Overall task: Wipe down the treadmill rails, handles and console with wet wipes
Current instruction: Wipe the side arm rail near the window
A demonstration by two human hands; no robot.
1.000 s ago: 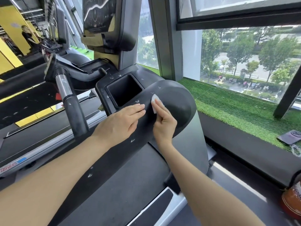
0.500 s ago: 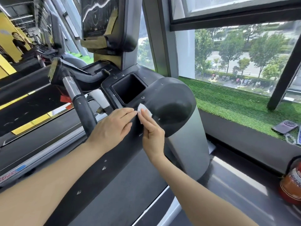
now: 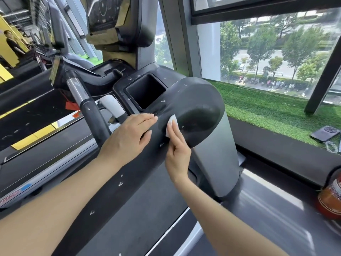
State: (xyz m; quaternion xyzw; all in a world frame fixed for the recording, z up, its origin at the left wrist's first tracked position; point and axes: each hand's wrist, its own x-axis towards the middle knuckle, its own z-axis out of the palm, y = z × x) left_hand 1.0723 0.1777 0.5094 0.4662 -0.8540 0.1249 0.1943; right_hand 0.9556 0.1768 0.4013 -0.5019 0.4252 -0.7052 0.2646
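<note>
White and folded small, the wet wipe (image 3: 171, 124) lies pressed against the black rounded end cap (image 3: 195, 111) of the treadmill's right rail (image 3: 118, 189), a little above the middle of the view. The right hand (image 3: 178, 154) holds it there with straight fingers laid flat over its lower part; whether the thumb also pinches the wipe from behind is hard to tell from this angle. Just beside it at nine o'clock, the left hand (image 3: 127, 137) rests palm-down on the same rail with its fingers relaxed and gripping nothing, fingertips close to the wipe but not touching it. At twelve o'clock from the wipe sits a square black cup well (image 3: 145, 91) sunk into the console (image 3: 118, 21) base, with the screen housing rising above it. A black and chrome handle (image 3: 86, 106) runs down at about ten o'clock. Pale flecks dot the rail and cap. At three o'clock, beyond the grey upright, a strip of green artificial turf (image 3: 267, 111) lines the window sill, and a dark phone (image 3: 324, 133) lies on it. A red cylinder (image 3: 332, 198) stands on the floor at about four o'clock.
</note>
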